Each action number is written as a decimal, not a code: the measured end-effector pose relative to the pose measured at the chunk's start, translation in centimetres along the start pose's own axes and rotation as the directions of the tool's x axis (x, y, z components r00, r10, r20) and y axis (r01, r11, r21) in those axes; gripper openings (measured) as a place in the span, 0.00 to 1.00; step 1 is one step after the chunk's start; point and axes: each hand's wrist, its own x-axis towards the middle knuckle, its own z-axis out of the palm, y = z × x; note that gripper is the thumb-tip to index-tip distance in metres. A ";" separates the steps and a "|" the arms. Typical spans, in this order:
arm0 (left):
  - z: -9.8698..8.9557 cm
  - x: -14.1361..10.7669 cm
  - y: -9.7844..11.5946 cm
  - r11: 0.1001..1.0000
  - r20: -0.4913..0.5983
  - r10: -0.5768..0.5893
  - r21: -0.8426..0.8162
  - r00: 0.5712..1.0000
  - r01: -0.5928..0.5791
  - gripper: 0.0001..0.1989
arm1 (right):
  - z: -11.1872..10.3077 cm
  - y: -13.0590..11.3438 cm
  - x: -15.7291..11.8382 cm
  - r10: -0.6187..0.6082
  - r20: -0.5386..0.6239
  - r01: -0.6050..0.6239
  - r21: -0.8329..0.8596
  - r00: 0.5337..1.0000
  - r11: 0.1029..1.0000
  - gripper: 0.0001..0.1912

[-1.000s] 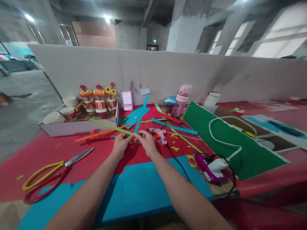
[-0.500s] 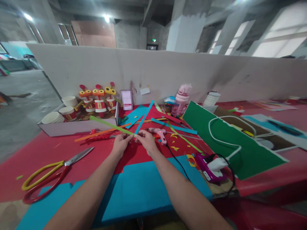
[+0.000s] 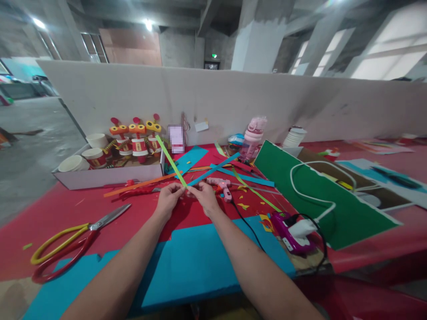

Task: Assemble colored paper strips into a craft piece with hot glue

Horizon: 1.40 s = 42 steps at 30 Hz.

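Strips: green strip (image 3: 171, 164) and blue strip (image 3: 216, 168) have just swung clockwise; their join seems kept together.
Grip: my left hand (image 3: 169, 201) and right hand (image 3: 206, 198) pinch the meeting ends.
Glue gun (image 3: 224, 186): beside my right hand.

Head-high view; faces forward, down over tabletop (image 3: 133, 222).

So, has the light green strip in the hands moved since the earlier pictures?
Yes. The light green strip has swung right: its far end was over the front wall of the white box, and now appears before the rightmost figure.
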 end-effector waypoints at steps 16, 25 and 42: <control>-0.2 0.2 -0.4 1.000 0.007 -0.004 0.006 1.000 0.004 0.13 | 0.3 -0.2 -0.4 -0.030 -0.020 0.029 -0.049 0.999 0.998 0.11; -0.2 0.1 0.1 1.000 -0.009 0.002 -0.030 1.000 -0.002 0.12 | -0.1 0.1 0.1 0.033 0.100 -0.039 0.066 0.994 0.997 0.11; -0.3 0.2 -0.3 1.000 -0.017 -0.003 0.002 1.000 0.003 0.12 | -0.1 -0.2 -0.3 0.071 0.089 -0.082 0.128 0.994 0.988 0.16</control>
